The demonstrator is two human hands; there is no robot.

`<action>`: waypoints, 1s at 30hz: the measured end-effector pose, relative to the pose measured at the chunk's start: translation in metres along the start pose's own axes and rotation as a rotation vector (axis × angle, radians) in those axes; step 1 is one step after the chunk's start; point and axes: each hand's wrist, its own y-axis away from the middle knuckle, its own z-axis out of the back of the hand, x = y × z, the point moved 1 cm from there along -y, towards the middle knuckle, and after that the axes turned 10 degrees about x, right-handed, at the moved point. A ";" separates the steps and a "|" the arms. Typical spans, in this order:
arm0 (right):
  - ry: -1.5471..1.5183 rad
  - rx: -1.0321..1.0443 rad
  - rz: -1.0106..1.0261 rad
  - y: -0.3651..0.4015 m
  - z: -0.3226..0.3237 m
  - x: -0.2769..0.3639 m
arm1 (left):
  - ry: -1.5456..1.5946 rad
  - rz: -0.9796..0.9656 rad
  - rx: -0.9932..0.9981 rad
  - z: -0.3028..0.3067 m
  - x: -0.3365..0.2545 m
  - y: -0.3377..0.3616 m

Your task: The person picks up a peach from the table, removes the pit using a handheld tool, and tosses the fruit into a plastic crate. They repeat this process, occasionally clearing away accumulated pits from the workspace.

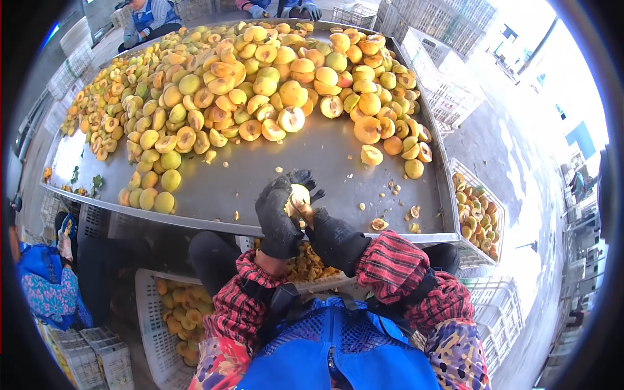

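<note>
1. The left hand [276, 211], in a dark glove, grips a pale fruit [299, 195]; the fruit is held above the near edge of the surface [240, 185].
2. The right hand [330, 235], also gloved, meets the fruit's lower side; its fingertips are partly hidden, so I cannot tell whether they are closed on the fruit or on something slim beside it.
3. The surface is a metal tray with a raised rim; a broad heap of yellow fruit [260, 81], whole and halved, covers its far part, with small scraps [393, 190] and a few leaves [97, 184] nearer its front.
4. Below the hands, between the knees, a light container [325, 284] holds orange-brown pieces [312, 265].
5. To the left, under the surface's front edge, a white slotted crate [147, 325] contains yellow-orange fruit pieces [185, 318].
6. Just beside the surface's right side, another crate [474, 255] is filled with fruit halves [479, 218].
7. More white crates [442, 81] are stacked beyond the far right corner; others [497, 309] stand at lower right, their contents not clear.
</note>
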 end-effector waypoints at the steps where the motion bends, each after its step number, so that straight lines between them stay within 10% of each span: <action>1: 0.023 0.017 -0.014 0.001 -0.002 -0.002 | -0.120 -0.032 0.041 0.006 0.007 0.001; 6: -0.166 0.283 -0.323 0.008 0.030 0.025 | -0.177 0.061 0.170 0.025 0.027 0.004; 14: 0.004 -0.094 0.125 0.005 -0.007 -0.003 | -0.104 0.091 0.026 0.019 0.043 0.008; 24: -0.548 0.166 -0.041 -0.009 -0.010 0.016 | 0.447 0.193 -0.214 0.015 0.014 0.004; 27: -0.700 0.309 -0.191 -0.004 0.010 0.033 | 0.350 0.316 -0.170 0.020 0.022 0.006; 30: -0.576 0.330 -0.239 -0.007 0.019 0.031 | -0.040 0.016 0.001 0.024 0.020 0.002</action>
